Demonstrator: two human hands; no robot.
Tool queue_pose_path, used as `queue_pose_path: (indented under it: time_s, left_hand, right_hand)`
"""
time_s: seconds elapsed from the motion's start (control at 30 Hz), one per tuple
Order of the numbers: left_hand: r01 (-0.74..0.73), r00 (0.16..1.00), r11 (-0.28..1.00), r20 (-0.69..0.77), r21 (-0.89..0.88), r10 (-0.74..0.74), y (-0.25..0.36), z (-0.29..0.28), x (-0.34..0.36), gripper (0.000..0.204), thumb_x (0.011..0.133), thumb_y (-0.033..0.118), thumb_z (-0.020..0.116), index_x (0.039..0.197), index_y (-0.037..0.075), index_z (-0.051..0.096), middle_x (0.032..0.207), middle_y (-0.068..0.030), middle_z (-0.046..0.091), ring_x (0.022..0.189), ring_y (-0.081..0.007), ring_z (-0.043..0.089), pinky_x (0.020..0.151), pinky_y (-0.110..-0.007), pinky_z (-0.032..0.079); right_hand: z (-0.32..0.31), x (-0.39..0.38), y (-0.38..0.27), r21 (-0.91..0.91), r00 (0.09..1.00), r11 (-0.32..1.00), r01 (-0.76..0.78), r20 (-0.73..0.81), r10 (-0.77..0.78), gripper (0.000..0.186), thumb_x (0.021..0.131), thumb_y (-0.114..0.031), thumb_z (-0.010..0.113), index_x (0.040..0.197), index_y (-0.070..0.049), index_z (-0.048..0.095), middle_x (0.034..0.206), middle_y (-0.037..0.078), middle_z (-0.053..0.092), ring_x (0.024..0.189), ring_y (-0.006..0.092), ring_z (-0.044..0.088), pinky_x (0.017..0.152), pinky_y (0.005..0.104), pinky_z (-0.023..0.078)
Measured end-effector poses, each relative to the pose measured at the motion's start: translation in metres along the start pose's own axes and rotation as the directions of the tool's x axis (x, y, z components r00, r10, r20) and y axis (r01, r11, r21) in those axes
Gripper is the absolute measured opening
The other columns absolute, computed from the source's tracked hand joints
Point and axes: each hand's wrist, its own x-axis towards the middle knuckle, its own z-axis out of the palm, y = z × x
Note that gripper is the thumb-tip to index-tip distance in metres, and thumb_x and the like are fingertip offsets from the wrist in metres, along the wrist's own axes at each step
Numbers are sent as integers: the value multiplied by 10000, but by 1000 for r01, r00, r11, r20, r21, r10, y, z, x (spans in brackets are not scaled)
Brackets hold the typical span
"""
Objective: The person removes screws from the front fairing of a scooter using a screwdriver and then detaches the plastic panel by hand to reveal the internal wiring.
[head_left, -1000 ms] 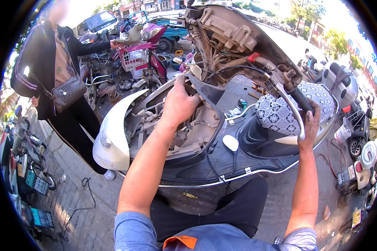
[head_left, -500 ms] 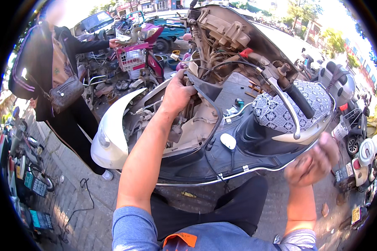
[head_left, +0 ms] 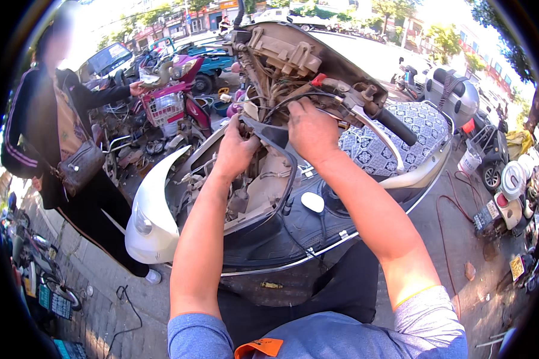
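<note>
A partly dismantled scooter lies across in front of me, its dark plastic panel (head_left: 273, 133) standing up in the opened front. My left hand (head_left: 238, 152) grips the panel's upper left edge, thumb on the near side. Close to the panel's right edge is my right hand (head_left: 312, 128), fingers curled by the cables and bare wiring (head_left: 279, 90); its fingertips are partly hidden, so what they pinch cannot be made out. To the right stick out a black handlebar grip (head_left: 397, 124) and a silver brake lever (head_left: 378, 134). A white mirror (head_left: 312, 202) rests on the footboard.
A white front cover (head_left: 153, 224) curves at the scooter's left end. Beyond it stands a person (head_left: 60, 119) with a shoulder bag, one hand on a pink scooter (head_left: 191, 78). A yellow tool (head_left: 272, 285) and a red cable (head_left: 446, 239) lie on the ground.
My right hand has swung from the lower right up to the panel and wiring. My left hand stays on the panel. The whole view has shifted slightly.
</note>
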Motion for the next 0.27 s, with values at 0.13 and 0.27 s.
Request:
queue_pose_path:
  time_s: [0.13, 0.27]
  left_hand:
    - [-29, 1000, 994, 0, -102, 29, -2, 6, -1, 447, 931, 132, 699, 1335, 13, 548, 1037, -84, 690, 898, -168, 655, 800, -330, 536]
    - [-135, 989, 968, 33, -213, 145, -21, 11, 10, 614, 946, 126, 728, 1510, 58, 497, 1150, -98, 697, 1044, -177, 650, 980, -312, 505]
  right_hand:
    - [2, -8, -1, -26, 986, 999, 19, 166, -14, 359, 921, -148, 623, 1279, -137, 604, 1215, 136, 677, 828, 360, 768, 681, 492, 614]
    - [1, 0, -5, 24, 940, 998, -62, 338, 50, 479, 921, -156, 634, 1389, -136, 534, 1375, 180, 634, 940, 399, 771, 777, 515, 626]
